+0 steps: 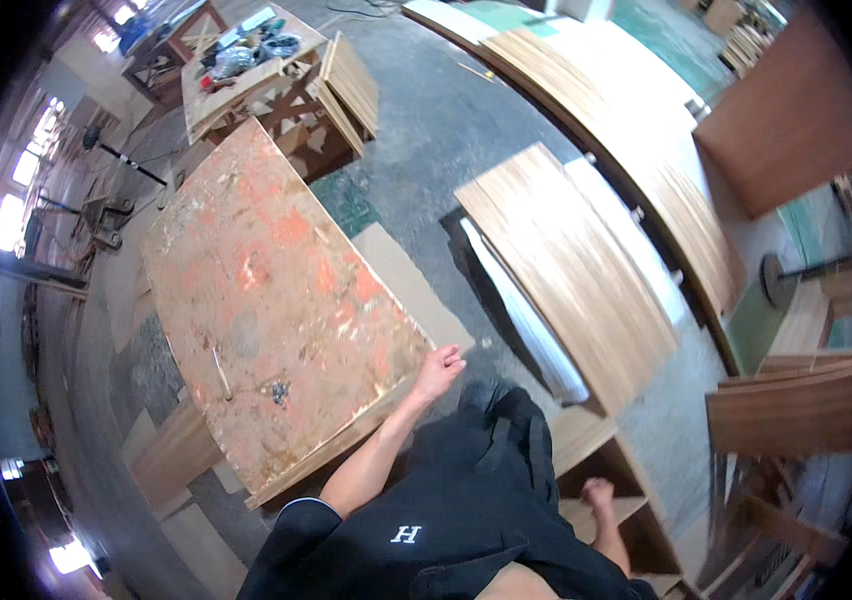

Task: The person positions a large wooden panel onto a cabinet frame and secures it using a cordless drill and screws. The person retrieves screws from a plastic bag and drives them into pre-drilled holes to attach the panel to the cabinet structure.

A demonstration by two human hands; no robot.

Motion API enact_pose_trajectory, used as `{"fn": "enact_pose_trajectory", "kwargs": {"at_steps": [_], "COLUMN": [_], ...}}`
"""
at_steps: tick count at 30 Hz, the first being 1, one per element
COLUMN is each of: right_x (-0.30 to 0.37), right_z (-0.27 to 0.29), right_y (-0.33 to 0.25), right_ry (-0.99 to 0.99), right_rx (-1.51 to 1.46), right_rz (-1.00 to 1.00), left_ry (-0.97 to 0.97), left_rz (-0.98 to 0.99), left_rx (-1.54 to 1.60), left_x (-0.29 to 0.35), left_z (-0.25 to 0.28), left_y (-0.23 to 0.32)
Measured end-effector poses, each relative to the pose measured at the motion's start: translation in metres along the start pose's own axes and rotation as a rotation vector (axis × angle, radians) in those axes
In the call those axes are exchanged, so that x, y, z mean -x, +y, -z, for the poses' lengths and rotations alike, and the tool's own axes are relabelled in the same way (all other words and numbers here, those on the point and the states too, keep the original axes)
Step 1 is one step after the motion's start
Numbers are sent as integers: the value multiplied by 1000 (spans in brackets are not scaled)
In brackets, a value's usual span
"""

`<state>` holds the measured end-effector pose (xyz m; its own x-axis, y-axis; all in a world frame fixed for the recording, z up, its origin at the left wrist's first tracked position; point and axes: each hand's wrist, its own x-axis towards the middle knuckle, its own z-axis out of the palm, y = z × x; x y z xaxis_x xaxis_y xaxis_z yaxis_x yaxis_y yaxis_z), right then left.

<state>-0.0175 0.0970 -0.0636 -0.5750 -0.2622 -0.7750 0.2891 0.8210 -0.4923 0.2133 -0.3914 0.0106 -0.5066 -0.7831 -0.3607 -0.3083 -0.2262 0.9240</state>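
My left hand (pixel 439 372) is over the near right corner of a worn wooden worktable (pixel 276 290) spotted with orange paint. Its fingers are partly curled and apart, with nothing visible in them. Lower on the right, my right hand (pixel 598 491) is curled closed above an open wooden cabinet frame (pixel 636 515), and no object shows in it. On the worktable lie a slim stick-like tool (pixel 221 372) and a small dark heap of hardware (pixel 279 392), too small to make out. A wood-grain panel (pixel 571 270) rests on a pale support ahead of me.
A long curved bench (pixel 636 150) with wood-grain boards runs along the right. Stacked boards (pixel 791 405) stand at the far right. Behind the worktable, another table (pixel 246 75) carries plastic bags, with panels (pixel 348 90) leaning on it. Grey floor (pixel 421 150) lies between.
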Motion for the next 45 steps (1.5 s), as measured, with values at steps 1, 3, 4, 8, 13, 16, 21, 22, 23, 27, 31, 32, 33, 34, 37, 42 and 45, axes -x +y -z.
{"fn": "enact_pose_trajectory", "kwargs": {"at_steps": [1,3,4,8,13,16,21,22,23,27,31,32,33,34,37,42,45], "right_x": [-13,-40,-52,-118,-242,-324,-401,-412,-422,-480,-422,-415,-422,-432,-460,-547,-593], "right_z": [0,-7,-18,-2,57,96,35,5,-22,-132,-265,-289,-300,-311,-338,-378,-435], "right_y": [19,34,13,-101,-277,-397,-608,-642,-674,-754,-854,-878,-898,-913,-959,-1033,-1093], "right_ry": [-53,-284,-304,-292,-206,-151,42,32,22,-231,-592,-558,-558,-558,-499,-442,-488], "right_rx": [216,-282,-188,81,155,85,215,251,287,311,503,630,583,534,503,568,581], "right_rz": [227,-129,-160,-92,20,191,440,466,492,386,350,328,313,296,252,82,126], "left_ry": [13,48,128,291,311,362,424,456,448,391,728,841,851,860,842,812,847], "left_rz": [44,140,125,133,332,202,214,218,289,299,230,227,229,233,254,224,13], "left_rx": [-4,-32,-12,92,254,206,226,210,202,153,363,459,482,503,515,489,-130], "left_x": [-23,-63,-79,-140,-179,-219,-299,-314,-328,-410,-445,-457,-471,-483,-522,-614,-660], "left_z": [-3,7,16,7,-3,1,50,65,85,177,296,320,341,361,404,432,444], "left_y": [-2,-7,-18,-8,62,50,52,59,65,78,111,122,138,153,182,217,181]}}
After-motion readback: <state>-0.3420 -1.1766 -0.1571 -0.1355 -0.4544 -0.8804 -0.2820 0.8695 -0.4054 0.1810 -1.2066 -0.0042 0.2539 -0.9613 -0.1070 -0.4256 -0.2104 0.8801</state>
